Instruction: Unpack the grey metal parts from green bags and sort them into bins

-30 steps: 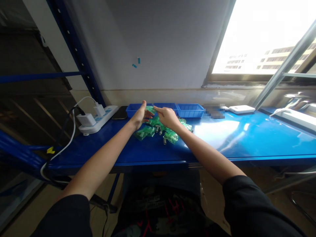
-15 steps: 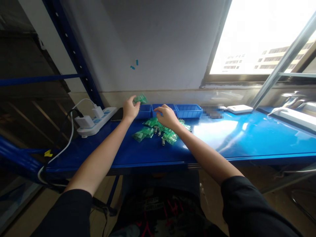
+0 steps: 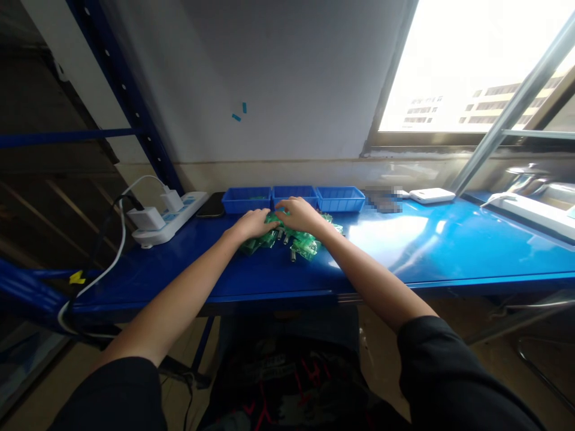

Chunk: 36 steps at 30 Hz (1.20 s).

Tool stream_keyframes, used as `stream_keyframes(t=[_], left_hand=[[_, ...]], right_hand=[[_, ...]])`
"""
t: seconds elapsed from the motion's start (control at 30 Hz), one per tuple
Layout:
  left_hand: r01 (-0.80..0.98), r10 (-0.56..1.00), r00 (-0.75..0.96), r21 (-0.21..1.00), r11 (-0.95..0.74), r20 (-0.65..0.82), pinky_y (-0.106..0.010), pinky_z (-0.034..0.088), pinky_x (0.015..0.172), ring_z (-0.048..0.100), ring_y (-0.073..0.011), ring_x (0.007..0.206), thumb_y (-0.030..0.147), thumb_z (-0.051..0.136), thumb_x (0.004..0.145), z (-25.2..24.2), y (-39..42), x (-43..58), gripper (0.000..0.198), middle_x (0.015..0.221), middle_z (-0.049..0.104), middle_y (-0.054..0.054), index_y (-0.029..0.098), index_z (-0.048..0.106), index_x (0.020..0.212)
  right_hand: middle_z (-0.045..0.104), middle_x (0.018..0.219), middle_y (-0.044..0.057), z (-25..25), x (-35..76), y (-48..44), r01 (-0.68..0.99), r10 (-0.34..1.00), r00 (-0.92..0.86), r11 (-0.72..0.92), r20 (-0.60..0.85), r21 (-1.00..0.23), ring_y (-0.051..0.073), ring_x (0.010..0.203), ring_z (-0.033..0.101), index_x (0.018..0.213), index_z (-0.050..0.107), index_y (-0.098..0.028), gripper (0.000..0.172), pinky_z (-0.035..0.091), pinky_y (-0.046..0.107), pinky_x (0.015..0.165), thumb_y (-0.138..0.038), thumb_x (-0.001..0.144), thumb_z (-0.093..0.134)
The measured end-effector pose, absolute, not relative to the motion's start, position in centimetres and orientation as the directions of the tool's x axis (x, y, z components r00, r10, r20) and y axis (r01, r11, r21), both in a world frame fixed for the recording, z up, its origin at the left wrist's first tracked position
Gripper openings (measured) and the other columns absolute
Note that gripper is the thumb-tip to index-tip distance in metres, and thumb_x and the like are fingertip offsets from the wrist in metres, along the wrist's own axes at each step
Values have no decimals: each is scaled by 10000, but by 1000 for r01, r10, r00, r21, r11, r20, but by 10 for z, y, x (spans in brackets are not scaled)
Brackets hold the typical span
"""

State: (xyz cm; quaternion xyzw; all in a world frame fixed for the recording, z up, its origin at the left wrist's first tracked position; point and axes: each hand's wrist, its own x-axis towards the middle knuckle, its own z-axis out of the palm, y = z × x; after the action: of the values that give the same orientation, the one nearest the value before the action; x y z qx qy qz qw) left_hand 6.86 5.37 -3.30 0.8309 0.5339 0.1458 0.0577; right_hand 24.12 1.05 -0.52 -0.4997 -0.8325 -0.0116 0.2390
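Green pkts [image 3: 305,246] under L hand [image 3: 253,224], R hand [image 3: 300,215].

1. The tabletop [image 3: 449,245] right of the green bags [image 3: 305,246] lies bare and wide as far as the white box [image 3: 432,195].
2. Three blue bins [image 3: 339,199] close off the rear, just behind the bags.
3. On the left, a power strip [image 3: 173,218] with plugs and cable fills the corner; a dark flat thing [image 3: 211,208], perhaps a phone, lies beside it.
4. The front edge is free.

Black left sleeve [image 3: 112,398], black right sleeve [image 3: 458,377], ungloved left hand [image 3: 254,224], ungloved right hand [image 3: 299,215]
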Motion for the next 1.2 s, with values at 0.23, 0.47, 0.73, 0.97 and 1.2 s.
stream_keyframes(t=[0.23, 0.47, 0.73, 0.97, 1.2], left_hand=[[909, 939, 310, 242, -338, 148, -364, 465, 898, 610, -329, 1114, 517, 600, 770, -16, 43, 67, 569, 1183, 675, -119, 224, 567, 1256], [780, 906, 213, 495, -383, 366, -337, 501, 806, 661, -267, 976, 428, 621, 775, -18, 48, 65, 426, 1050, 702, -105, 196, 572, 1128], [612, 678, 416, 365, -701, 606, -377, 464, 907, 590, -257, 1034, 400, 635, 763, -19, 40, 78, 365, 1082, 640, -87, 188, 543, 1046], [636, 699, 361, 385, -669, 618, -387, 411, 968, 542, -265, 1057, 535, 519, 846, -18, 38, 81, 395, 1039, 613, -99, 177, 615, 982], [472, 986, 95, 866, -167, 138, -274, 417, 554, 540, -165, 594, 646, 264, 892, -9, 44, 70, 675, 703, 642, -89, 161, 670, 658]], right_hand=[[665, 1135, 127, -17, 242, 16, 852, 847, -466, 508, 256, -127, 291, 1125, 566, 1288, 589, -227, 486, 403, 362, 921, -498, 915, 436], [690, 1062, 111, -11, 238, 13, 770, 900, -338, 433, 275, -469, 253, 984, 614, 1174, 634, -161, 424, 443, 322, 827, -430, 863, 531], [639, 692, 49, -5, 237, 18, 190, 965, -37, 262, 260, -946, 130, 622, 557, 804, 678, -110, 287, 428, 231, 576, -357, 824, 532], [679, 733, 43, -13, 239, 22, 574, 859, 41, 398, 510, -716, 166, 676, 588, 906, 737, -134, 295, 449, 269, 668, -185, 787, 471], [692, 991, 74, -10, 231, 9, 727, 713, -277, 594, 644, -345, 191, 900, 620, 1041, 721, -182, 327, 438, 279, 822, -170, 881, 437]])
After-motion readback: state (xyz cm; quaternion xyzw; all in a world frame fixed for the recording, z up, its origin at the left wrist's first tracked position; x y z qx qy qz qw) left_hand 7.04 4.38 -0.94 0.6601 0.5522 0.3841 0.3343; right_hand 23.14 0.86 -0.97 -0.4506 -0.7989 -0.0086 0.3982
